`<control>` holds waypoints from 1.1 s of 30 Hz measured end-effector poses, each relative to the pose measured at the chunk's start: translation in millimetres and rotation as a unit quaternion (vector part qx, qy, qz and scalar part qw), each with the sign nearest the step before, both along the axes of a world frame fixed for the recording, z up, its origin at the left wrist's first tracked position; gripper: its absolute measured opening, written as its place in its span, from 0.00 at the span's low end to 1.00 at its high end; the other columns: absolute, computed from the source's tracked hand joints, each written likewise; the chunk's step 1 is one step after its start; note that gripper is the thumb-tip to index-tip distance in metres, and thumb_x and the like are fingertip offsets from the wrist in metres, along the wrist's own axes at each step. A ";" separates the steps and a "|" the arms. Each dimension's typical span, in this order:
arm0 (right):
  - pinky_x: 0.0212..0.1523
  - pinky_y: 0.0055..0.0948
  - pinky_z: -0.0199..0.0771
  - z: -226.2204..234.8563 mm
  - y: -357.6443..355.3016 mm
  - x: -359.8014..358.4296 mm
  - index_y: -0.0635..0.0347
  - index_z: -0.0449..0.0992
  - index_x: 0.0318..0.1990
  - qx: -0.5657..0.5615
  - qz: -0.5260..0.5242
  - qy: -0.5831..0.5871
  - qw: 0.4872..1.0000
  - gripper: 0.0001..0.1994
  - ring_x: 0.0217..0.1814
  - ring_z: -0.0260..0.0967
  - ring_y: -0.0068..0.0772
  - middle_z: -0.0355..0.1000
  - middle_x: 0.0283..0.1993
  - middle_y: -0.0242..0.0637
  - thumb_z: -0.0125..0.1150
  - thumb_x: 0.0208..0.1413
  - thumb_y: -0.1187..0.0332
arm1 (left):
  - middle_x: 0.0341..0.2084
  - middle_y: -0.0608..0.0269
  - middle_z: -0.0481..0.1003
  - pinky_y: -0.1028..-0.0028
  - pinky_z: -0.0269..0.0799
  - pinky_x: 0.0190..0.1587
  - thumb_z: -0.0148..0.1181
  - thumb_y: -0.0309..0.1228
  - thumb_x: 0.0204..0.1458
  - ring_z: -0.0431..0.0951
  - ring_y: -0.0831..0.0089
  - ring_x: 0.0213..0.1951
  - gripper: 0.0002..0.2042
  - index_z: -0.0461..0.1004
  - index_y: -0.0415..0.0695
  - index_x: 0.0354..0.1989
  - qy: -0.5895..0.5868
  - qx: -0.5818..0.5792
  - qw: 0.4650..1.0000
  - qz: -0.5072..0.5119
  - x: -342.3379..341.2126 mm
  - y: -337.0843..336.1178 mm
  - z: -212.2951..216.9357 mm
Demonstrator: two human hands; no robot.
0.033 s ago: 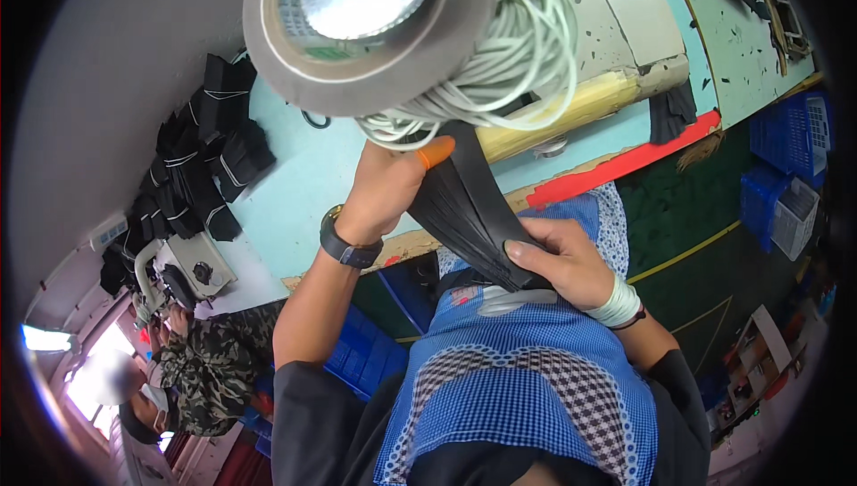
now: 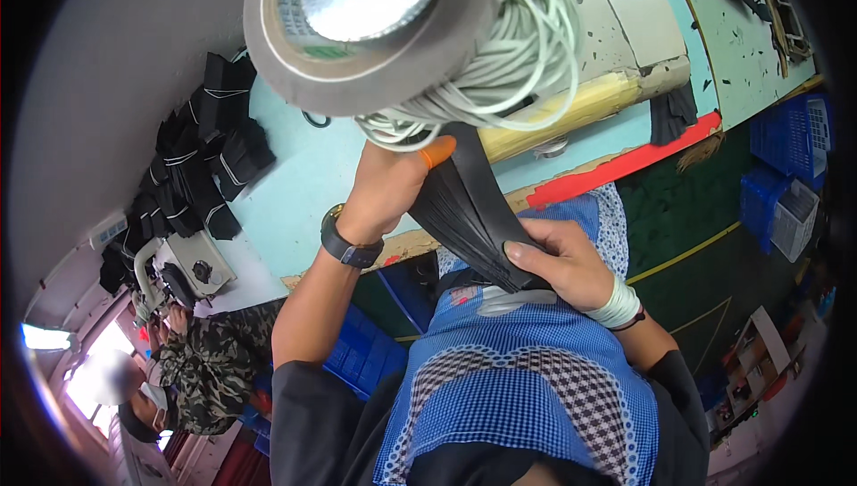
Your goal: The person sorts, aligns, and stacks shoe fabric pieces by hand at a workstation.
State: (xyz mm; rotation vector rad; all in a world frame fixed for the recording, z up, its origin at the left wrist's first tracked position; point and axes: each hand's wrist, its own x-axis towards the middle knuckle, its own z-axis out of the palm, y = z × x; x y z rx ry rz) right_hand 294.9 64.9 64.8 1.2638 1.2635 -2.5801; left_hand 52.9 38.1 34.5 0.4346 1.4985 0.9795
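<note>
A stack of long, flat black strips [image 2: 464, 209] stretches between my two hands, just past the table's front edge and above my lap. My left hand [image 2: 393, 184], with an orange cover on its thumb and a watch at the wrist, closes round the far end; hanging cords partly hide its fingers. At the near end, my right hand [image 2: 567, 263] pinches the stack, thumb on top. Pale cord is wound round that wrist. The layers fan slightly apart along the left edge. A big tape roll [image 2: 384, 84] and a loose bundle of pale cords [image 2: 518, 58] loom above.
Tied black bundles [image 2: 183, 160] lie on the light-blue table [image 2: 286, 182] at left, near a sewing machine [image 2: 192, 267]. A person [image 2: 214, 365] in camouflage works there. A yellow-wrapped block [image 2: 571, 116] edges the bench. Blue crates [image 2: 790, 142] stand at right.
</note>
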 end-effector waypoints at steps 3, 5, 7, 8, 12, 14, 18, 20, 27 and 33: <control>0.34 0.20 0.68 4.9 4.0 -0.9 0.70 0.76 0.44 -0.015 0.002 -0.001 1.000 0.15 0.33 0.65 0.14 0.74 0.33 0.30 0.58 0.60 0.64 | 0.30 0.59 0.79 0.78 0.73 0.32 0.64 0.28 0.52 0.78 0.77 0.28 0.12 0.76 0.31 0.39 0.063 -0.003 0.997 -0.035 3.3 5.1 5.1; 0.34 0.20 0.68 8.6 6.0 -1.5 0.70 0.76 0.43 -0.018 0.000 -0.006 1.000 0.15 0.33 0.65 0.14 0.74 0.33 0.30 0.58 0.60 0.64 | 0.30 0.60 0.79 0.78 0.73 0.32 0.64 0.29 0.52 0.78 0.78 0.29 0.13 0.75 0.31 0.40 0.112 -0.003 0.992 -0.066 5.6 10.7 11.5; 0.36 0.20 0.69 10.1 5.8 -1.0 0.70 0.75 0.44 -0.047 -0.025 -0.007 0.999 0.14 0.34 0.66 0.15 0.74 0.34 0.30 0.57 0.61 0.65 | 0.32 0.59 0.79 0.78 0.73 0.34 0.65 0.31 0.52 0.78 0.77 0.30 0.14 0.75 0.31 0.41 0.053 0.032 0.997 -0.039 5.2 11.4 12.0; 0.36 0.20 0.69 10.3 6.3 -1.4 0.70 0.75 0.44 -0.047 -0.026 -0.006 0.999 0.14 0.34 0.66 0.15 0.74 0.34 0.30 0.57 0.61 0.65 | 0.33 0.59 0.79 0.79 0.72 0.35 0.65 0.33 0.53 0.78 0.77 0.32 0.16 0.75 0.31 0.42 -0.016 0.036 0.999 -0.010 1.4 6.4 7.7; 0.38 0.20 0.69 15.2 9.7 -3.6 0.71 0.75 0.44 -0.035 -0.018 0.008 0.999 0.13 0.36 0.67 0.16 0.75 0.35 0.31 0.56 0.61 0.67 | 0.33 0.59 0.78 0.78 0.73 0.36 0.64 0.34 0.54 0.78 0.77 0.32 0.18 0.73 0.30 0.44 0.002 0.004 1.000 -0.031 -4.9 0.3 -0.4; 0.38 0.20 0.69 16.1 9.8 -3.9 0.71 0.75 0.44 -0.030 -0.012 0.015 0.999 0.13 0.36 0.68 0.16 0.75 0.36 0.32 0.56 0.61 0.67 | 0.33 0.59 0.78 0.78 0.73 0.37 0.63 0.33 0.54 0.78 0.77 0.33 0.16 0.73 0.30 0.43 0.063 0.002 0.997 -0.054 -0.9 2.5 -0.3; 0.40 0.21 0.69 11.9 9.2 0.4 0.71 0.75 0.45 -0.034 -0.023 0.008 0.999 0.13 0.37 0.68 0.17 0.75 0.37 0.32 0.55 0.62 0.67 | 0.30 0.60 0.78 0.79 0.74 0.37 0.63 0.33 0.54 0.78 0.79 0.31 0.15 0.75 0.30 0.41 0.015 0.002 1.000 -0.026 -5.6 -2.8 -4.1; 0.40 0.21 0.70 10.7 7.4 0.7 0.71 0.74 0.45 -0.039 -0.013 0.003 0.999 0.13 0.38 0.68 0.17 0.74 0.37 0.32 0.55 0.62 0.67 | 0.28 0.61 0.78 0.79 0.74 0.38 0.63 0.34 0.54 0.78 0.79 0.31 0.16 0.76 0.30 0.40 0.001 -0.005 1.000 -0.029 -5.5 -2.3 -2.9; 0.43 0.21 0.68 10.5 5.6 0.3 0.70 0.72 0.48 -0.051 -0.040 0.024 0.998 0.14 0.40 0.67 0.17 0.73 0.40 0.31 0.54 0.62 0.67 | 0.31 0.62 0.78 0.80 0.71 0.36 0.63 0.35 0.55 0.76 0.81 0.32 0.17 0.75 0.31 0.44 0.036 -0.011 0.999 -0.019 -2.6 -7.0 -2.6; 0.43 0.22 0.71 10.8 6.7 -0.1 0.69 0.71 0.50 -0.059 -0.035 0.032 0.997 0.15 0.40 0.69 0.19 0.74 0.42 0.34 0.55 0.62 0.67 | 0.34 0.59 0.79 0.78 0.75 0.41 0.61 0.31 0.55 0.80 0.76 0.36 0.16 0.74 0.31 0.46 0.187 -0.025 0.972 -0.143 -3.9 -3.1 -9.8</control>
